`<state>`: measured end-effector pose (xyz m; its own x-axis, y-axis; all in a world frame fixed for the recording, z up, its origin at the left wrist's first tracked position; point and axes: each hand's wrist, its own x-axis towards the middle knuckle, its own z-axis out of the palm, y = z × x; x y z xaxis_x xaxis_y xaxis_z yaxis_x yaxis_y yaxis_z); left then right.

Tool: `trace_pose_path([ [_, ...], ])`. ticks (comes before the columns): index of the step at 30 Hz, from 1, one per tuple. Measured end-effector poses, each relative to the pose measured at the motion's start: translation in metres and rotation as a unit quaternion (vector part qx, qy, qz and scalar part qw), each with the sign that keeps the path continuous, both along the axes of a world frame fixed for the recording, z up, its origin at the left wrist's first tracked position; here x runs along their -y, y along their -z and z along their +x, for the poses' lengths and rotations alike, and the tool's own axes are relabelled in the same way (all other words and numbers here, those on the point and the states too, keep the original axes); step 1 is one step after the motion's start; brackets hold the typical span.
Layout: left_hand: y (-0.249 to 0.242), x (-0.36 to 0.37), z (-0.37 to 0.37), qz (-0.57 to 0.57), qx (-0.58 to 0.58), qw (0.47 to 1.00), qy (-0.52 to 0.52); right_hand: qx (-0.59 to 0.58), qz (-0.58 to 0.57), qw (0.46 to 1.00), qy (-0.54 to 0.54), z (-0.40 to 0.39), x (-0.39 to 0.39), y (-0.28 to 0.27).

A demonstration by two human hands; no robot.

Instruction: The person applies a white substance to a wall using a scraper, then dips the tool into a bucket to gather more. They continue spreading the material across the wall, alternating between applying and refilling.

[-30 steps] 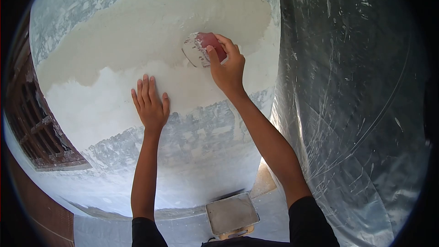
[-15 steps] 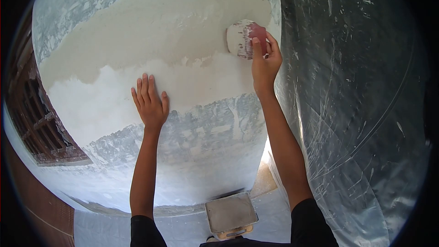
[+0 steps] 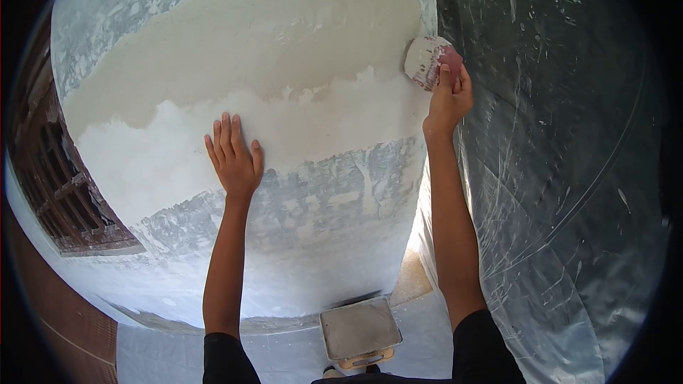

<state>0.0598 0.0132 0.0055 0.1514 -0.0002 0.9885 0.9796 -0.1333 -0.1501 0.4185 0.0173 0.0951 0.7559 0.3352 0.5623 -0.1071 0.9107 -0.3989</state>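
Observation:
Flat against the wall (image 3: 341,206), its fingers spread, rests my left hand (image 3: 236,160) on the pale band of plaster. My right hand (image 3: 451,99) grips a reddish, plaster-smeared rounded pad (image 3: 431,62) between thumb and fingers, at the wall's right edge. The pad's left part is coated in whitish material. A wide beige damp-looking patch (image 3: 256,35) covers the upper wall, with a whiter band beneath it and mottled grey below.
Dark plastic sheeting (image 3: 562,135) hangs along the right side. A barred brown window frame (image 3: 71,192) is at the left. Below stands a rectangular tray (image 3: 361,328) of grey material, near feet on a sheet-covered floor (image 3: 284,359).
My right hand has moved right with the pad, from the beige patch to the wall's edge. My left hand has stayed in place.

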Motion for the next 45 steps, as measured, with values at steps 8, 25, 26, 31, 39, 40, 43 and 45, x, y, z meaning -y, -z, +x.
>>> trace_pose_path([
  [8,-0.001,0.001,-0.005,-0.004,-0.003,1.0,0.012,0.342,-0.005,0.938,0.059,-0.116,0.012,0.013],
  [25,0.001,0.003,-0.008,-0.007,-0.004,1.0,0.029,0.242,-0.006,0.97,0.011,-0.104,0.027,-0.002],
  [26,0.001,0.003,-0.009,-0.006,-0.005,0.999,0.031,0.308,-0.008,0.95,0.057,-0.118,0.027,-0.001],
  [31,0.002,0.002,-0.012,-0.014,-0.013,0.998,0.053,0.265,-0.017,0.964,0.025,-0.119,0.008,-0.008],
  [39,0.001,0.004,-0.012,-0.009,-0.009,0.997,0.08,-0.084,-0.075,0.994,0.014,-0.022,0.014,0.022],
  [40,0.001,0.004,-0.012,-0.008,-0.007,0.996,0.084,-0.083,-0.08,0.993,0.022,-0.019,0.021,0.032],
  [43,0.001,0.006,-0.011,-0.02,-0.002,0.995,0.102,-0.051,-0.119,0.992,0.005,-0.015,0.041,0.068],
  [45,0.002,0.013,-0.01,-0.045,0.005,0.991,0.122,-0.025,-0.116,0.992,-0.032,-0.02,0.055,0.085],
])
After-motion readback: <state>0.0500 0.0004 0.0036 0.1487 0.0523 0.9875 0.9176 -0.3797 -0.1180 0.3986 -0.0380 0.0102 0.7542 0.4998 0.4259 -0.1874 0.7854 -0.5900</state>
